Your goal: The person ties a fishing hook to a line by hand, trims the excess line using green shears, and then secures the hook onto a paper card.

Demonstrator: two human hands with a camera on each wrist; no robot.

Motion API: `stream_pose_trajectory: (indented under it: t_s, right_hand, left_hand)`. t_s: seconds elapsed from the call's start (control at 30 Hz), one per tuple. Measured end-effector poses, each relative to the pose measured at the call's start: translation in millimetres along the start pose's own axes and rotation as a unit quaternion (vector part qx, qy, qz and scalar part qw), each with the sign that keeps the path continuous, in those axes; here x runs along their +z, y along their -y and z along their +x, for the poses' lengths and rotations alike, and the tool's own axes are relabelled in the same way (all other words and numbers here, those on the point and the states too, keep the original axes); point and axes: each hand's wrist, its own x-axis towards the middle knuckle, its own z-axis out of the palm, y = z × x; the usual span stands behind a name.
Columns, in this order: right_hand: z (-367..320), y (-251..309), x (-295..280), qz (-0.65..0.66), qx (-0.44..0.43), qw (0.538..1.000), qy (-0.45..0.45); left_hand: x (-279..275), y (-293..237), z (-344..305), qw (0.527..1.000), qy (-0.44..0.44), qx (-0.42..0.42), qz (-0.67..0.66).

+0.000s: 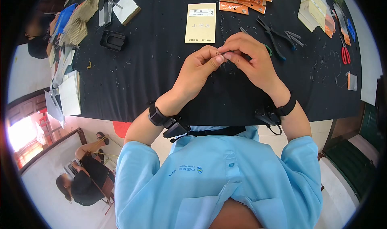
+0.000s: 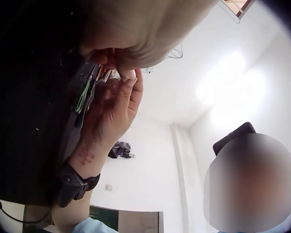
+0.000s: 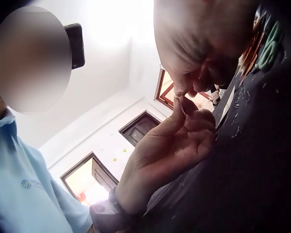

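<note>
Together — hands (image 1: pixel 196 69) pinch a strand (image 1: pixel 219 54).

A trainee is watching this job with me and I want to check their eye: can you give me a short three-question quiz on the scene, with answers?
1. Which number is printed at the upper right of the lone yellow packet? A) 5 B) 12 C) 30
2. True or false: the red scissors lie to the right of the pliers.
3. What are the left grip and right grip doing?

Key:
1. B.
2. True.
3. They meet and pinch a tiny thing, too small to identify.
</note>
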Motion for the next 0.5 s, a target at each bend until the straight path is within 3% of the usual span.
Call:
stream_pose_trajectory:
  t_s: [0.17, 0.5]
  right_hand:
    - [0.7, 0.3, -3.3, 0.000, 0.010, 1.000, 0.015]
    - [0.4, 0.0, -3.8, -0.099, -0.077, 0.992, 0.007]
  left_hand:
    - [-2.3, 1.6, 0.3, 1.000, 0.002, 0.010, 0.028]
    - [-2.8, -0.6, 0.2, 0.994, -0.020, 0.024, 0.107]
